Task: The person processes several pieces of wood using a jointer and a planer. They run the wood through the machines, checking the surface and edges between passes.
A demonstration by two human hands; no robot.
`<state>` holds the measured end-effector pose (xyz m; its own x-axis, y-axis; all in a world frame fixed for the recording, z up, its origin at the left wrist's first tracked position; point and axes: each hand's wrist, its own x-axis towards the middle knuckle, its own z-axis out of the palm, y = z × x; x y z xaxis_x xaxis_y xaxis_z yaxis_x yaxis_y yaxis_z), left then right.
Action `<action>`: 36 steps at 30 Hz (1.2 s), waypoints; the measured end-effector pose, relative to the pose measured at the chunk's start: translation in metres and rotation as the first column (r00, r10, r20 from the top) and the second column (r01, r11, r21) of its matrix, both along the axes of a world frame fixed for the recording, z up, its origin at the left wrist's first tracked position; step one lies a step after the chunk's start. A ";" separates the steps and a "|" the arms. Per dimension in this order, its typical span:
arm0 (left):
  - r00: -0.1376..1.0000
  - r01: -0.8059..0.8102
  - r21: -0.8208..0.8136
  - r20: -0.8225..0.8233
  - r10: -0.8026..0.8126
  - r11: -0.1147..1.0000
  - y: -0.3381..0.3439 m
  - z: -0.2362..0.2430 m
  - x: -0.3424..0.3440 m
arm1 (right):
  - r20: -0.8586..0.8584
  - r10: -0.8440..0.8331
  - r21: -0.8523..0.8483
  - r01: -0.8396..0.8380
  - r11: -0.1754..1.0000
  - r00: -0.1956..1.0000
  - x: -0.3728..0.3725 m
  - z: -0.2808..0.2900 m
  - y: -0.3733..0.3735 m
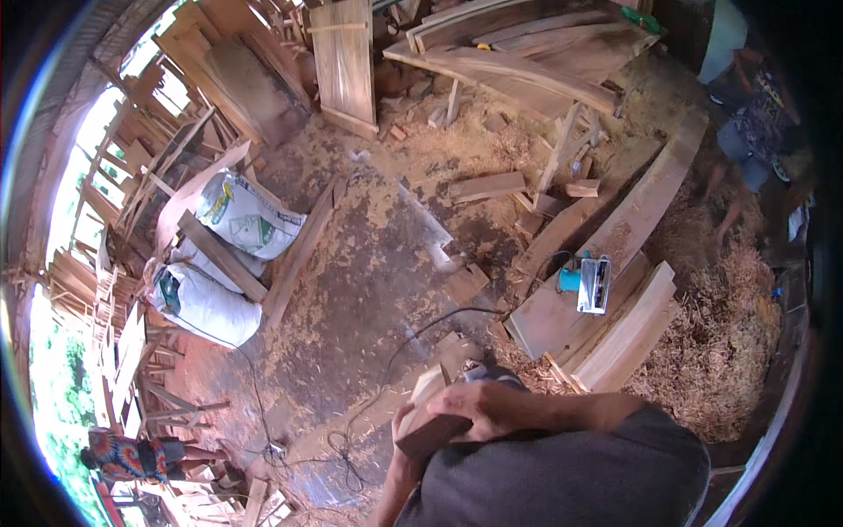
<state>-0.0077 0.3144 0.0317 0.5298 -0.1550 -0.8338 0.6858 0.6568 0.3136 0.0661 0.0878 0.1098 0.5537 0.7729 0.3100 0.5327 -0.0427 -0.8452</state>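
A short, thick piece of wood [432, 436] is held up against my dark shirt, its pale upper face tilted and its near end in shadow. My left hand [403, 423] grips it along the left side. Across its right side lies my right hand [467, 406], fingers bent around the edge. The undersides of both hands are hidden. To the right, a teal power planer [594, 283] rests on a wide board, with its shiny metal sole showing.
Long curved planks [625, 338] lie on shavings [711, 334] at the right. Cords [386, 360] snake over the floor. Stuffed white sacks [211, 303] sit at the left, beneath leaning boards. A person in a colourful shirt [132, 457] is lower left; another [755, 132] is far right.
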 end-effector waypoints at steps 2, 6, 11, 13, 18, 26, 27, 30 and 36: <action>0.999 -0.006 0.012 -0.031 0.007 1.000 0.014 0.003 0.049 | -0.047 -0.021 -0.013 0.020 1.000 0.999 0.049 0.018 0.007; 0.994 -0.077 0.124 -0.065 0.085 0.989 0.043 0.003 0.146 | -0.038 -0.225 -0.013 0.225 0.974 0.974 0.108 0.010 0.037; 0.998 0.060 -0.261 -0.014 -0.066 0.963 0.065 0.019 0.287 | -0.199 -0.540 -0.164 0.515 0.841 0.818 0.176 0.004 0.067; 0.988 0.147 -0.178 -0.021 -0.153 0.973 0.077 0.006 0.336 | -0.302 -0.605 -0.299 0.529 0.794 0.737 0.211 0.015 0.080; 0.929 0.368 -0.115 0.081 -0.361 0.923 0.117 -0.035 0.475 | -0.466 -0.770 -0.373 0.692 0.618 0.436 0.307 -0.034 0.144; 0.850 0.524 -0.283 0.232 -0.472 0.804 0.171 -0.065 0.665 | -0.726 -0.657 -0.412 0.893 0.180 -0.202 0.449 -0.054 0.231; 0.849 0.523 -0.275 0.253 -0.464 0.807 0.174 -0.071 0.683 | -0.750 -0.627 -0.406 0.895 0.184 -0.211 0.466 -0.047 0.237; 0.862 0.506 -0.244 0.172 -0.476 0.827 0.155 -0.051 0.751 | -0.625 -0.771 -0.308 0.946 0.105 -0.119 0.548 -0.027 0.226; 0.432 0.808 0.208 0.426 -0.795 0.551 0.169 -0.056 0.835 | -0.298 -0.938 -0.403 0.867 0.293 0.179 0.775 -0.007 0.160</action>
